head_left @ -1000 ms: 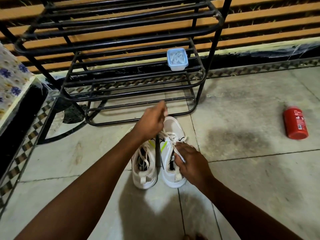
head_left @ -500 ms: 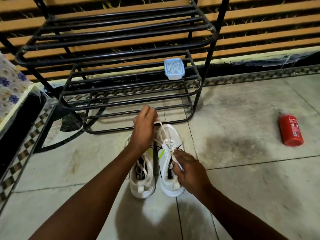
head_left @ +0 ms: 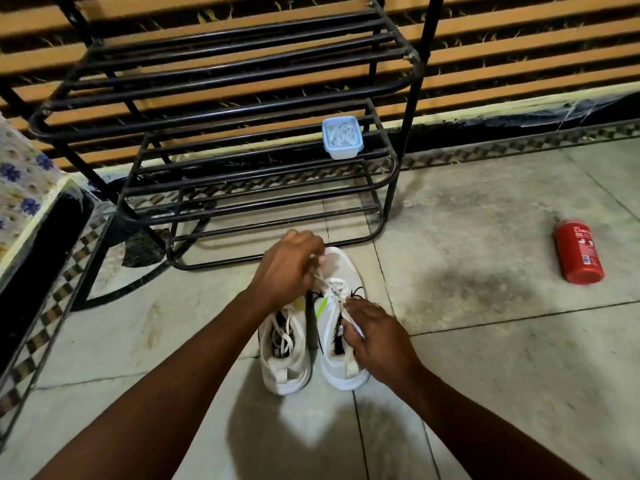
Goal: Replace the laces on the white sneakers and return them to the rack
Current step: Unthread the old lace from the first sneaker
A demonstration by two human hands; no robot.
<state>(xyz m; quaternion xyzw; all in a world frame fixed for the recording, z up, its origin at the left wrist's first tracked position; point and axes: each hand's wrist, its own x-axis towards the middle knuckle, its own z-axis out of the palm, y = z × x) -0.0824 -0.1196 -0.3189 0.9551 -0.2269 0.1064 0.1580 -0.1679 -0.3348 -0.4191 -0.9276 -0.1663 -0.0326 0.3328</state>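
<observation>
Our white sneakers (head_left: 341,271) stand side by side on the grey tiled floor (head_left: 485,358), toes just short of the black tubular metal rack (head_left: 242,81). Our left hand (head_left: 287,268) pinches the right shoe's white lace (head_left: 327,285) between its fingers; our right hand (head_left: 377,337) has its fingers clamped on it near the collar. A blue-rimmed clear plastic box (head_left: 342,137) sits at the rack's right end. A red metal canister (head_left: 579,251) lies well apart at right, with open floor between.

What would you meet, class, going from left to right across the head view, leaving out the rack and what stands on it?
Floral-patterned cloth → left white sneaker → right white sneaker → red canister.
</observation>
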